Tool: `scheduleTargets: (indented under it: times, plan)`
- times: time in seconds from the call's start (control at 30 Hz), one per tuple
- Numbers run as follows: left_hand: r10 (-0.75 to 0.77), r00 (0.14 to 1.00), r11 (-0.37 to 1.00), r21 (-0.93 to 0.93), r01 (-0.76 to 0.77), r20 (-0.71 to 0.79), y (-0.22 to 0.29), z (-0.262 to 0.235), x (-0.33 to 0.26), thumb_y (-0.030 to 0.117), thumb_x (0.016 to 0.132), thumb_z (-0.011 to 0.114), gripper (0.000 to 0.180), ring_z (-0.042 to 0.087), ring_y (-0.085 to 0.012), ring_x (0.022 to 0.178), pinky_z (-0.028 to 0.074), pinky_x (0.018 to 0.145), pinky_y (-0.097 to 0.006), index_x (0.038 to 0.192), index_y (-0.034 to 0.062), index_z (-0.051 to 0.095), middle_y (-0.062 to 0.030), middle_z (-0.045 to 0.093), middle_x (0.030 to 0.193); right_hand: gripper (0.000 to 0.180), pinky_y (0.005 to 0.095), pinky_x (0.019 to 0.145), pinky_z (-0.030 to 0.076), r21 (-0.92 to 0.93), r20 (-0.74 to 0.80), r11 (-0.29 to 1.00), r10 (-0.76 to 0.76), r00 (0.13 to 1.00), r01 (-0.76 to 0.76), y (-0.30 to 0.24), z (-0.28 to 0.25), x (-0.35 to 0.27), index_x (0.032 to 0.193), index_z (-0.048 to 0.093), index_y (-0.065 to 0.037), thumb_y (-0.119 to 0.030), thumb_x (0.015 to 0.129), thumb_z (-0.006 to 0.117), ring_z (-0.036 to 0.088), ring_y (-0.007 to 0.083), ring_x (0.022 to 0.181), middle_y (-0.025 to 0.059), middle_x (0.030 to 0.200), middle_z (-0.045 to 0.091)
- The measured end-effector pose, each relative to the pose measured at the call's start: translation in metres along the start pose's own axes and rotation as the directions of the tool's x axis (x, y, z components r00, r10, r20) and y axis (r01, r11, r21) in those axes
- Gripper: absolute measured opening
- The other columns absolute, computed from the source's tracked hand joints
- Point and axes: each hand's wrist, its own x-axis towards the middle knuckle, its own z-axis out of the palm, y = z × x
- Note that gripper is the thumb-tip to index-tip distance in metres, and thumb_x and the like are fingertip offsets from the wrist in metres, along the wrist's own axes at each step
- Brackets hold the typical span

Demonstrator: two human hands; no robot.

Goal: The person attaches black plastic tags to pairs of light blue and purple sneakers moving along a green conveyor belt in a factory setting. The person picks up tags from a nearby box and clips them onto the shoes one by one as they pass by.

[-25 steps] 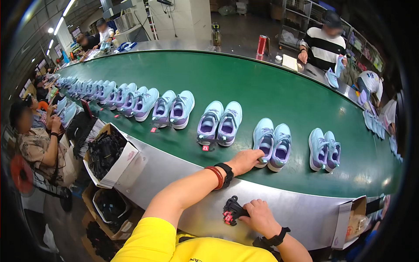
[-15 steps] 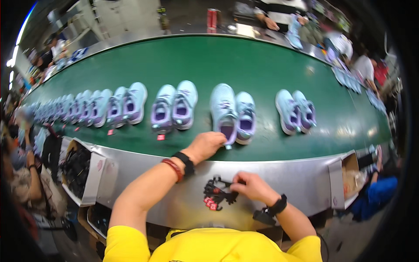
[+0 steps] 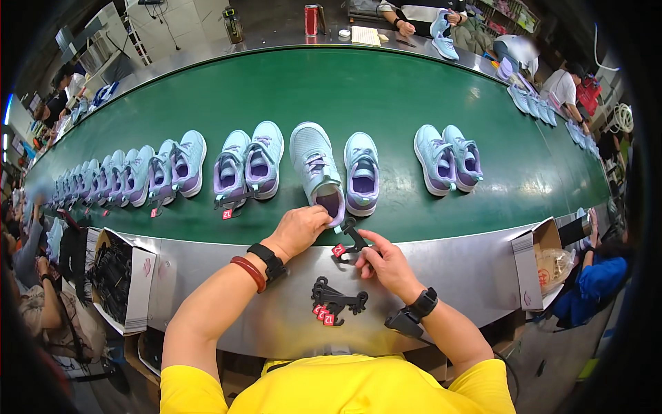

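Holding shoe point(image 3: 312, 155), pointing away, by heel point(image 3: 338, 221) in left grip point(image 3: 298, 230); pinching hanger point(image 3: 357, 240) in right grip point(image 3: 391, 266), just right of heel.

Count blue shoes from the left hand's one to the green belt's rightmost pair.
4: the held shoe in the left hand, a second shoe just right of it, and a third shoe and fourth shoe paired farther right. None looks hidden.

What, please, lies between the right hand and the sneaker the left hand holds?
A black shoe hanger with a red tag, in the head view.
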Motion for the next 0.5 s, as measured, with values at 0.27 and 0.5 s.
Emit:
scheduleTargets:
  times: [0.27, 0.5]
  plan:
    - [-0.064, 0.998, 0.994, 0.088, 0.062, 0.028, 0.005, 0.002, -0.001, 0.007, 0.075, 0.065, 0.011, 0.063, -0.0287, 0.077, 0.051, 0.067, -0.037, 0.086, 0.0068, 0.063, -0.009, 0.064, 0.084, 0.044, 0.022, 0.043, 0.037, -0.154, 0.163, 0.98, 0.148, 0.975, -0.123, -0.009, -0.007, 0.009, 0.138, 0.044, -0.01, -0.014, 0.095, 0.05, 0.045, 0.0069, 0.044, 0.0011, 0.063, 0.058]
    - [-0.259, 0.965, 0.963, 0.057, 0.262, -0.049, -0.003, 0.002, 0.016, 0.018, 0.081, 0.057, 0.011, 0.063, -0.0352, 0.082, 0.05, 0.07, -0.045, 0.084, 0.0076, 0.058, -0.014, 0.065, 0.086, 0.045, 0.0227, 0.04, 0.037, -0.175, 0.123, 0.982, 0.098, 0.987, -0.076, -0.037, 0.011, 0.018, 0.137, 0.043, -0.005, -0.011, 0.093, 0.049, 0.046, 0.0084, 0.043, 0.0031, 0.064, 0.057]
